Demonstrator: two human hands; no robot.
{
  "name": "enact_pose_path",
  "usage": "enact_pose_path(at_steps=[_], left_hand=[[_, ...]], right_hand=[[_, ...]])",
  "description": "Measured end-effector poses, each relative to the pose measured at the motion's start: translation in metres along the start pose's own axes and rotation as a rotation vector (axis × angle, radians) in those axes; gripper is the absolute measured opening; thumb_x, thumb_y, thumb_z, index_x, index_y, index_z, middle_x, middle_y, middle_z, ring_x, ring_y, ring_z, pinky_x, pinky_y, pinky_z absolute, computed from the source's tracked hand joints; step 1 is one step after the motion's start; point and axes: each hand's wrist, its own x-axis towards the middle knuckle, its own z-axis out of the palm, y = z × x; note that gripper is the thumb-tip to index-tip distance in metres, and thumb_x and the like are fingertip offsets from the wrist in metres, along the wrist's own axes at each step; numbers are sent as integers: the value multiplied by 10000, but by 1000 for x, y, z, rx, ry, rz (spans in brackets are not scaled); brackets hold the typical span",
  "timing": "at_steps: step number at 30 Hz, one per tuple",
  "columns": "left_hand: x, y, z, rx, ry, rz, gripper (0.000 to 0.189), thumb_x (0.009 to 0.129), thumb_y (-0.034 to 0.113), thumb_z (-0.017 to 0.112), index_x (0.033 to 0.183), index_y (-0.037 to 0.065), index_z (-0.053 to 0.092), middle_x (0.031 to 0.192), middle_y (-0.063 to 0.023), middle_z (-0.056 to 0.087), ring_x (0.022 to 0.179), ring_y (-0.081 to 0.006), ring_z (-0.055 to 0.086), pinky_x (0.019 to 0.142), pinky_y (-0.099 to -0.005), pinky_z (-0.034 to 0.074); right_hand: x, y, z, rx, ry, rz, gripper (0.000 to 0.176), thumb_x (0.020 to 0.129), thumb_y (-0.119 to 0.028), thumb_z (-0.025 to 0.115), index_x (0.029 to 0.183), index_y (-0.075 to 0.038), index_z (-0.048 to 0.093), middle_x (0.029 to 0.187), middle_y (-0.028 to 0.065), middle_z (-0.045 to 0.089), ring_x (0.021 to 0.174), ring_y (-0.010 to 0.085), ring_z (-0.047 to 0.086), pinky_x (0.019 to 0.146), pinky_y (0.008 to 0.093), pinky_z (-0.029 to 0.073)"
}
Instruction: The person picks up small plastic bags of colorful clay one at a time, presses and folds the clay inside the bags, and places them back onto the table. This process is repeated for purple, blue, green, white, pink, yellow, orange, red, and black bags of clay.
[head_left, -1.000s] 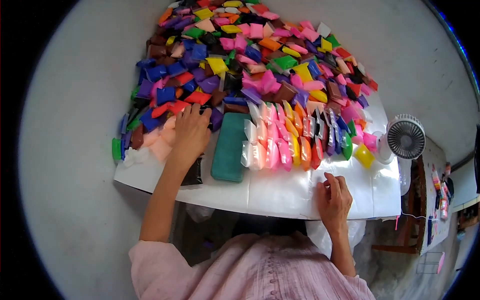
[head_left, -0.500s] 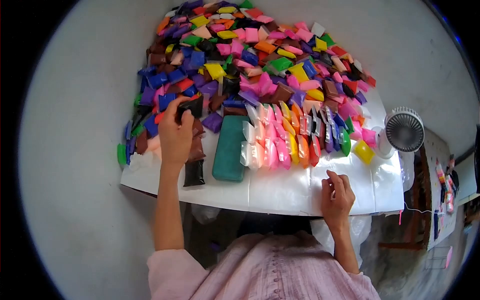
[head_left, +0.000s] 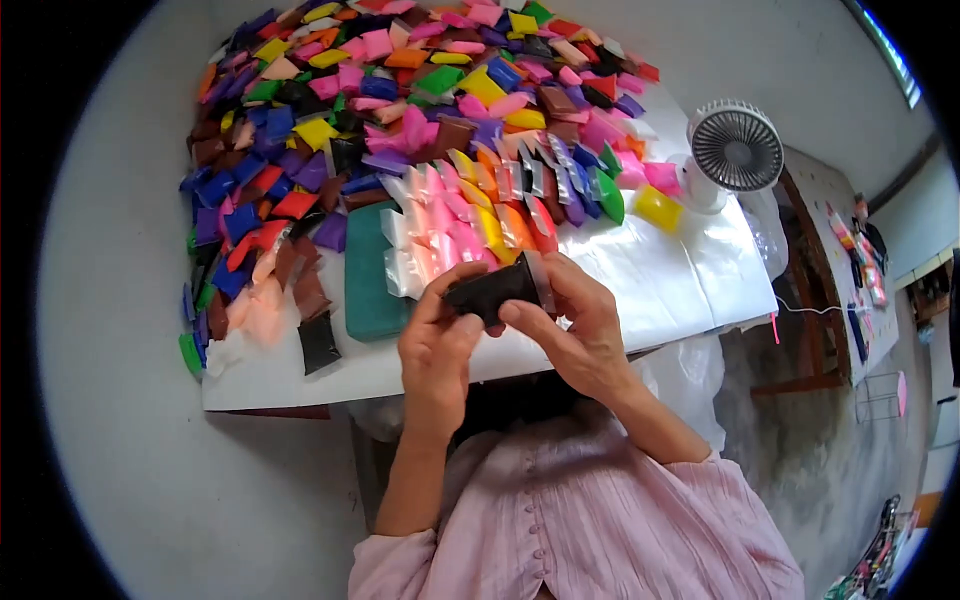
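Note:
A small sealed packet of black, soft-looking material (head_left: 492,290) is held between my two hands above the table's front edge. My left hand (head_left: 440,340) grips its left end, fingers closed around it. On the right end, by the clear plastic edge, my right hand (head_left: 578,325) pinches with thumb and fingers. Just beyond them stand tight rows of colored packets (head_left: 455,215), ordered from white and pink through yellow, orange and red to blue and green. A teal rectangular case (head_left: 370,270) lies against the left side of these rows. Another black packet (head_left: 320,343) lies left of the case.
A large heap of mixed colored packets (head_left: 340,100) covers the back and left of the white-covered table (head_left: 690,270). A small white fan (head_left: 737,150) stands at the right, near a yellow packet (head_left: 658,208). A second table (head_left: 835,230) is farther right.
My left hand has brought the black packet from the heap toward my body. My right hand has risen from the table's front edge and taken its other end. The camera view has shifted.

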Motion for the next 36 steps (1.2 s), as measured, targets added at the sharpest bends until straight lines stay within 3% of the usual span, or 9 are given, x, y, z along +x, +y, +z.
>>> enact_pose_path(at_steps=[3, 7, 15, 18, 24, 30, 33, 36], left_hand=[[-5, -12, 4, 14, 40, 14, 349, 868, -7, 620, 1205, -20, 530, 1070, -64, 592, 985, -103, 551, 886, -245, 455], [-7, -18, 5, -23, 94, 21, 239, 872, 15, 653, 1099, -21, 586, 986, -50, 621, 895, -93, 585, 829, -237, 485], [-4, -23, 8, 139, 65, 138, 157, 873, 32, 670, 1012, -17, 616, 918, -31, 634, 809, -71, 576, 759, -214, 487], [-7, -22, 12, 36, 113, -3, 126, 884, 44, 662, 995, -2, 627, 895, -15, 626, 768, -61, 551, 704, -206, 469], [-8, -25, 8, 117, 111, -7, 135, 889, 85, 673, 986, 3, 630, 845, -1, 610, 716, -49, 523, 647, -188, 433], [-9, -31, 9, 123, 69, -17, 138, 881, 106, 688, 957, 2, 639, 802, 2, 621, 682, -50, 528, 620, -189, 435], [-9, -35, 13, 79, 127, -47, 126, 877, 100, 691, 940, 3, 642, 806, -3, 629, 667, -57, 533, 601, -197, 441], [-7, -35, 16, 10, 198, -28, 127, 878, 108, 691, 932, 5, 640, 809, -6, 632, 657, -62, 534, 589, -202, 444]], right_hand=[[-6, 15, 1, 41, 47, 22, 222, 833, -189, 726, 867, -8, 602, 741, 5, 516, 609, 67, 443, 499, 224, 328], [-12, 21, 3, 98, 69, 2, 240, 840, -174, 716, 764, -19, 550, 706, -6, 466, 583, 63, 406, 495, 232, 311], [-12, 16, -4, 115, 41, 32, 200, 855, -163, 701, 822, -11, 576, 737, -15, 492, 602, 50, 430, 520, 211, 349], [-13, 4, -7, 105, 48, 66, 173, 866, -155, 690, 866, -10, 596, 758, -17, 513, 616, 43, 448, 529, 199, 361], [-14, 19, -12, 65, 2, 34, 188, 877, -117, 675, 773, -18, 554, 724, -17, 500, 620, 48, 447, 552, 187, 345], [-9, 9, -17, -160, 12, -44, 163, 864, -135, 675, 843, -1, 586, 700, -24, 505, 621, 61, 438, 562, 220, 355], [-9, 8, -18, -193, 38, -55, 195, 885, -157, 661, 808, -1, 572, 700, -27, 497, 633, 50, 432, 560, 214, 350], [-9, 9, -9, 103, 113, 127, 265, 882, -182, 669, 730, 0, 550, 638, -18, 459, 592, 56, 390, 518, 241, 327]])
